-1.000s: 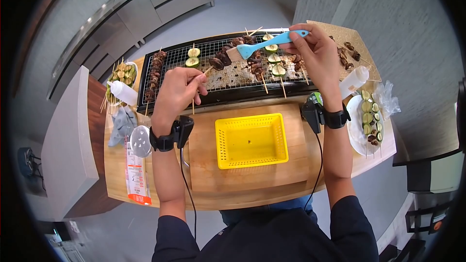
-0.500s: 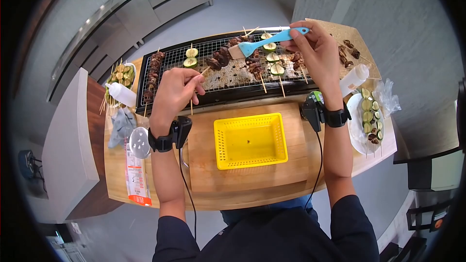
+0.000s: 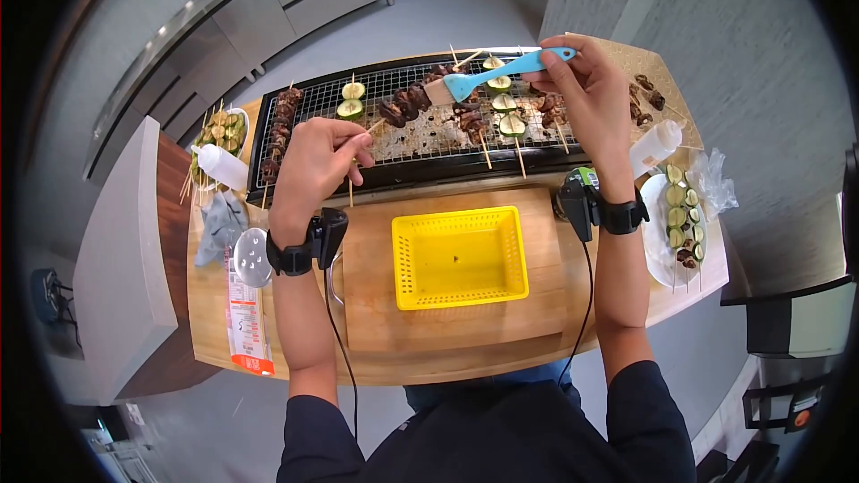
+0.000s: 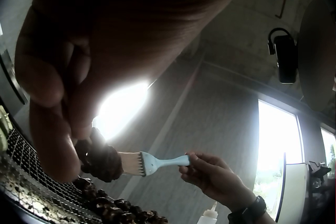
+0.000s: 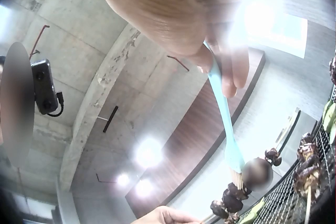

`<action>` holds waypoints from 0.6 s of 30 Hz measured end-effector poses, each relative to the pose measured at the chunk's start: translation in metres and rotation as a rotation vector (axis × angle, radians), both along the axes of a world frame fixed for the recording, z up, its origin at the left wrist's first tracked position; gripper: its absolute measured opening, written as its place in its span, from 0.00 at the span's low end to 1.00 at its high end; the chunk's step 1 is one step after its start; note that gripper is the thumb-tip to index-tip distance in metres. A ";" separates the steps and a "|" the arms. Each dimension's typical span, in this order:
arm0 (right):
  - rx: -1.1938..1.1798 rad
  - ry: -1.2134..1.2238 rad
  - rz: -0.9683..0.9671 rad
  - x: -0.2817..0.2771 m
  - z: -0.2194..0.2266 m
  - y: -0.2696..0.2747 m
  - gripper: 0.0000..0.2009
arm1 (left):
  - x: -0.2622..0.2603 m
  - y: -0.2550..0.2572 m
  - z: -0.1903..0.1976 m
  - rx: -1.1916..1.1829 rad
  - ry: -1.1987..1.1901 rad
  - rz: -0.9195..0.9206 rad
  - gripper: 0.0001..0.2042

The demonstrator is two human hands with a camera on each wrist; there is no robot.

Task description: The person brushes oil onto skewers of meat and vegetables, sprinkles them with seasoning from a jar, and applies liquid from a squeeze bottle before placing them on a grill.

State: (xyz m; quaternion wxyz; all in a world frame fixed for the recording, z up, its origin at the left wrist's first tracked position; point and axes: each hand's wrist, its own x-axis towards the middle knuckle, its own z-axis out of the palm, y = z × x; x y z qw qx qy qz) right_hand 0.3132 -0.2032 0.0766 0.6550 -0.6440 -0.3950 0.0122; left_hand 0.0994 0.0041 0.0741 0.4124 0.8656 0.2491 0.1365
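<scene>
My left hand (image 3: pixel 318 161) pinches the bare end of a skewer of dark brown pieces (image 3: pixel 404 105), held tilted above the wire grill (image 3: pixel 313 131). My right hand (image 3: pixel 586 94) grips the handle of a light blue brush (image 3: pixel 501 73), whose pale bristles touch the skewered pieces near their far end. The left wrist view shows the bristles (image 4: pixel 131 163) against the dark pieces (image 4: pixel 103 162). In the right wrist view the blue brush (image 5: pixel 223 108) slants down from my right hand (image 5: pixel 184 19) to the pieces. Other meat and green-edged slice skewers (image 3: pixel 513 125) lie on the grill.
A yellow basket (image 3: pixel 461 302) stands on a wooden board (image 3: pixel 367 322) before the grill. White bottles (image 3: pixel 222 166) flank both sides. Plates with skewers (image 3: pixel 656 241), a cloth (image 3: pixel 220 225), a packet (image 3: pixel 246 317) and a plastic bag (image 3: pixel 711 181) lie around. Cables hang from both wrists.
The brush has shifted slightly up and to the right with my right hand, its bristles staying at the skewered pieces. My left hand keeps hold of the skewer, moved slightly left in view.
</scene>
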 end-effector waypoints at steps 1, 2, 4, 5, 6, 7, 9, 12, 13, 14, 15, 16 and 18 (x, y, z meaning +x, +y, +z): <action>0.003 -0.003 -0.008 0.000 0.000 0.000 0.09 | 0.000 0.000 0.001 -0.003 0.007 0.005 0.10; 0.007 -0.007 -0.016 0.000 0.001 -0.001 0.09 | 0.001 0.000 0.001 -0.002 0.006 0.003 0.10; 0.000 -0.021 -0.034 0.002 0.001 -0.003 0.08 | 0.001 0.000 0.002 0.006 0.012 0.012 0.10; -0.006 -0.036 -0.050 0.003 0.002 -0.003 0.08 | 0.001 0.000 0.002 0.008 0.011 0.010 0.10; -0.005 -0.036 -0.051 0.003 0.002 -0.003 0.08 | 0.001 0.001 0.001 0.005 0.004 0.009 0.10; 0.009 -0.026 -0.038 0.003 0.002 -0.002 0.08 | 0.000 0.001 0.000 0.002 -0.002 0.008 0.10; 0.026 -0.014 -0.029 0.000 0.001 -0.001 0.08 | 0.000 0.001 -0.002 -0.008 -0.011 0.002 0.10; 0.050 0.005 0.011 -0.001 0.001 0.000 0.08 | 0.000 0.004 -0.004 -0.015 -0.017 -0.009 0.10; 0.001 0.008 0.013 0.001 0.001 -0.002 0.09 | 0.000 0.005 -0.004 -0.015 -0.013 -0.010 0.10; -0.048 0.011 0.015 0.002 0.001 -0.003 0.10 | 0.000 0.006 -0.004 -0.015 -0.013 -0.011 0.10; -0.048 0.011 0.015 0.003 0.001 -0.003 0.10 | -0.001 0.007 -0.004 -0.024 -0.002 -0.004 0.10; -0.018 0.002 -0.003 0.005 0.001 -0.003 0.09 | -0.001 0.008 -0.004 -0.035 0.009 0.003 0.10; 0.011 -0.003 -0.022 0.007 0.000 -0.003 0.08 | -0.001 0.007 -0.004 -0.036 0.011 0.005 0.10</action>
